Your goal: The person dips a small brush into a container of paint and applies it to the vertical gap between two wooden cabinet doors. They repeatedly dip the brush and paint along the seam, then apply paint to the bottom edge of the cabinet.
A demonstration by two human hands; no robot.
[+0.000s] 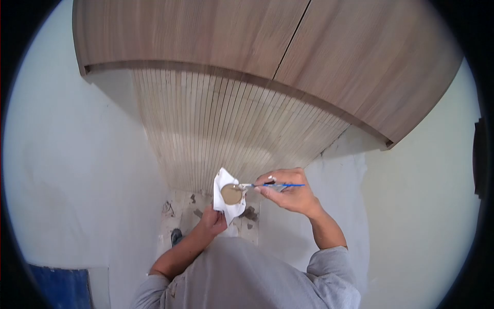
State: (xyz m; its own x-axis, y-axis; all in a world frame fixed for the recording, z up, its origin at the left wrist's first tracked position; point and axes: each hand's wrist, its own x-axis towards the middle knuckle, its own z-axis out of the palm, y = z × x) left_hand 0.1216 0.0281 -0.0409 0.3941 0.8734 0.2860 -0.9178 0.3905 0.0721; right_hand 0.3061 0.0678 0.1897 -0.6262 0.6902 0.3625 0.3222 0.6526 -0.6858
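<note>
Left hand (212,220) grips white paper (222,181) around tan paint (230,194) | right hand (293,198) pinches blue-handled brush (295,185), tip at the paint, both held close probably to catch drips | paint lies just far-right of left hand, left of right hand; slatted panel (206,129) beyond

Dark, irregular patches (250,213) mark the pale floor (184,217).
</note>
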